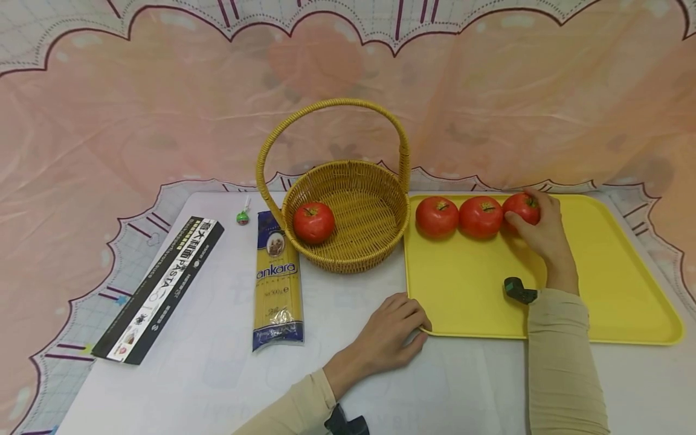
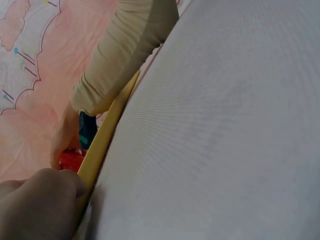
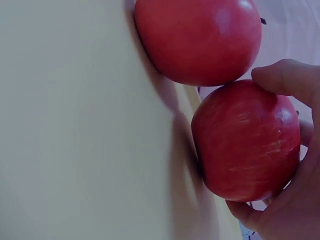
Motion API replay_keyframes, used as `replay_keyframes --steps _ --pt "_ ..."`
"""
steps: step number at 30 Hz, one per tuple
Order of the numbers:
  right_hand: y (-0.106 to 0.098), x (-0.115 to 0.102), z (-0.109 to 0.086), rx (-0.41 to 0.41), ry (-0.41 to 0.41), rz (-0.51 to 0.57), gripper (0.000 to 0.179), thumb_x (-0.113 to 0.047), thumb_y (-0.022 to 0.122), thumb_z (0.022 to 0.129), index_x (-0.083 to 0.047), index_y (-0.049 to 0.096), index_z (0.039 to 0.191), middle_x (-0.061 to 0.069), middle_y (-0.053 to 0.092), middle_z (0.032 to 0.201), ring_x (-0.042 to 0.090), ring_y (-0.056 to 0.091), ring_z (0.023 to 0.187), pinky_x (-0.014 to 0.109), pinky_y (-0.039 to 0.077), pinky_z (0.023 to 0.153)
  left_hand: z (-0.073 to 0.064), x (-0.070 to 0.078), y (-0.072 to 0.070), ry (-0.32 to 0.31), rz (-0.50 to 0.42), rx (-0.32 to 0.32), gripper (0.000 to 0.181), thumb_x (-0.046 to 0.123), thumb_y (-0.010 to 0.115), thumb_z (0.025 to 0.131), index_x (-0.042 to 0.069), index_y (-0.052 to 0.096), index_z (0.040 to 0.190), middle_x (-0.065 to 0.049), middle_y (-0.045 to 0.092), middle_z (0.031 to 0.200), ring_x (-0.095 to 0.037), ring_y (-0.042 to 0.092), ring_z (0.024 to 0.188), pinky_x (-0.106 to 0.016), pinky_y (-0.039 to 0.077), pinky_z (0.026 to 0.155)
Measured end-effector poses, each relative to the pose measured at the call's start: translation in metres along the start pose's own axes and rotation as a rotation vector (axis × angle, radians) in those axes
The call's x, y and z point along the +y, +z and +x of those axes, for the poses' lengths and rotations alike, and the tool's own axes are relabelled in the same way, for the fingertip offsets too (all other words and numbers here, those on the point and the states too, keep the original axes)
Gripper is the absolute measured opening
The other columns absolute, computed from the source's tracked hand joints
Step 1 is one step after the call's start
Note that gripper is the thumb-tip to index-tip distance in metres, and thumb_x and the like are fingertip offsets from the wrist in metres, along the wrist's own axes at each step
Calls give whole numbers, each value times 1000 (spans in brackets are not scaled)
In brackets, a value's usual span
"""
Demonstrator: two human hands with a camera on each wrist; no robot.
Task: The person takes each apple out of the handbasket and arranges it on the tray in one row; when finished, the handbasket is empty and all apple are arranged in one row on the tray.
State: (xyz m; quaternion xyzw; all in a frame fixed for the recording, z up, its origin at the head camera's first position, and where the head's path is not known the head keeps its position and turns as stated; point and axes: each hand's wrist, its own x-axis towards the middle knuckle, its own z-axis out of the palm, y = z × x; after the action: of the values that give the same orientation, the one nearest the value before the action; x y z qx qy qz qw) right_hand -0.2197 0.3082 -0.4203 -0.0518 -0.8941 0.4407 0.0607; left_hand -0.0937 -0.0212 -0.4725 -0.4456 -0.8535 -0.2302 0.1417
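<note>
"Holding something in your right hand (image 1: pixel 550 238)?"

"Yes, I've got a round, shiny red tomato (image 1: pixel 522 205). My thumb and fingers are curled around it."

"What does it look like?"

"It's fat and a bit squashed, like a little cushion. The skin is deep red with pale, scratchy streaks on one side. A short, dark stem shows on top."

"Where is it?"

"Near the far edge of a big, flat yellow tray (image 1: pixel 462 290), at the right end of a row. A smooth red middle tomato (image 1: pixel 481 219) is right up close to it, and a smooth red end tomato (image 1: pixel 437 219) is past that. I can't tell if mine rests on the tray or is up a tiny bit."

"And your left hand (image 1: pixel 388 332)?"

"It's gripping the tray's near left corner with bent fingers."

"What else is there?"

"A round, woven yellow basket (image 1: pixel 364 205) with a tall handle, and one plump red tomato (image 1: pixel 313 223) inside, on its left. Beside it lies a long blue and yellow pasta pack (image 1: pixel 277 287). Further left are a tiny green lollipop (image 1: pixel 242 218) and a long black and white box (image 1: pixel 157 290), all on a white table (image 1: pixel 217 386)."
</note>
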Motion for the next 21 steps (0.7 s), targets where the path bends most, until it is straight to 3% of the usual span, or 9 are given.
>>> replay_keyframes --steps 13,21 --pt "0 1 -1 -25 -15 26 71 -28 55 93 -8 16 149 28 12 146 50 21 132 65 20 109 0 1 -1 -26 -30 -27 6 21 57 89 23 63 93 11 56 92 -8 48 97 -29 32 109" --pt "1 1 0 25 -48 24 68 -27 54 93 -6 20 148 30 18 142 47 26 129 60 22 111 0 1 -1 -23 -24 -25 6 22 58 89 23 62 93 11 56 93 -8 48 97 -30 32 110"
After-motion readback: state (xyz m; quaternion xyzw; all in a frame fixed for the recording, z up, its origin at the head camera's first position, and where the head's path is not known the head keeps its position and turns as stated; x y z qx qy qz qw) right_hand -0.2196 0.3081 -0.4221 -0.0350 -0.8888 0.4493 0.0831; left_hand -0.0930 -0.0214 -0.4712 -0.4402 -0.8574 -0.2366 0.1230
